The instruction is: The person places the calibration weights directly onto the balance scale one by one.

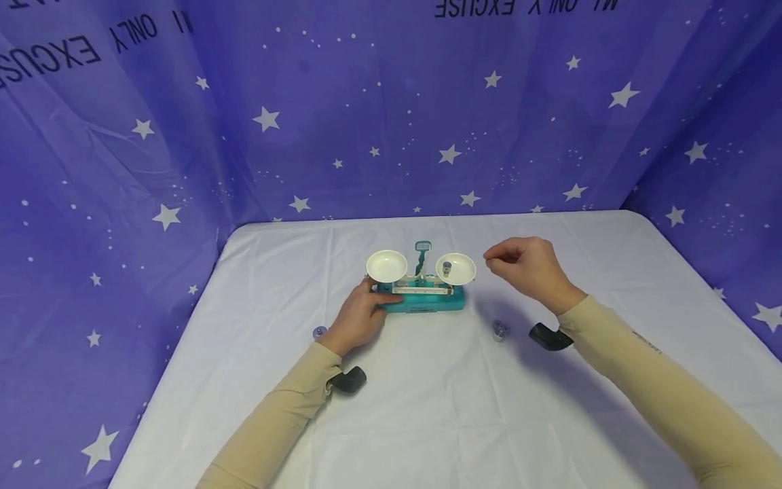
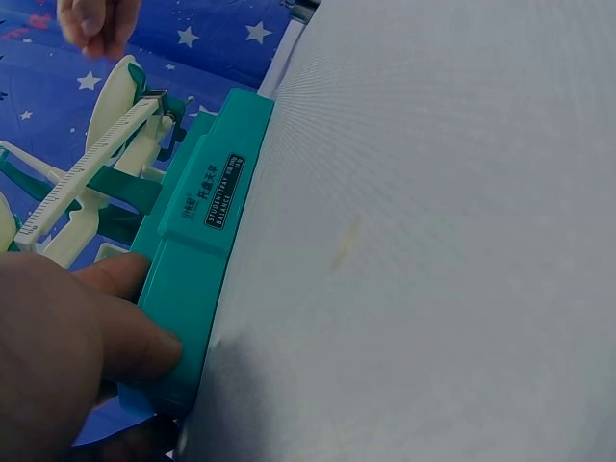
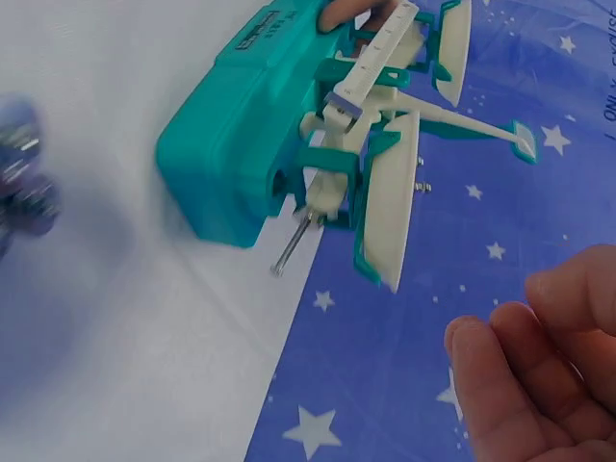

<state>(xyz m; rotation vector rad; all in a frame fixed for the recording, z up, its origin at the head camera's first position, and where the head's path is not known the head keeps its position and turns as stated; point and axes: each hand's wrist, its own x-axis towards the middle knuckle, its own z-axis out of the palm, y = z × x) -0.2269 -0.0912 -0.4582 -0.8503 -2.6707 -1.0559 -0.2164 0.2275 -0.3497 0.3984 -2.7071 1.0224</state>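
Nearest the camera: my right sleeve (image 1: 647, 387), running up from lower right to my right fingers (image 3: 486, 366). Those are loosely bent, thumb close to the tips, nothing visible between them, hanging just right of the right pan (image 1: 464, 272), not touching it.

Teal balance (image 1: 421, 303) is on the desk (image 1: 427, 407), left of my right fingers, in contact with my left fingers (image 2: 114, 274). They've got hold of its left end: thumb against the front face, another finger bent in by the beam (image 2: 87, 178) supports. My read: that's to stop the base sliding. Gripping base, not beam, should leave the beam free.

Metal weight (image 1: 447, 269) sits in the right pan, the one within easy reach of my right fingers. Left pan (image 1: 387, 266) is just beyond my left fingers.

Shiny pieces (image 1: 500, 331) stand nearer me than the right fingers, likely parked for short reach; count unclear. Small round piece (image 1: 320, 332) beside my left wrist; can't tell what.
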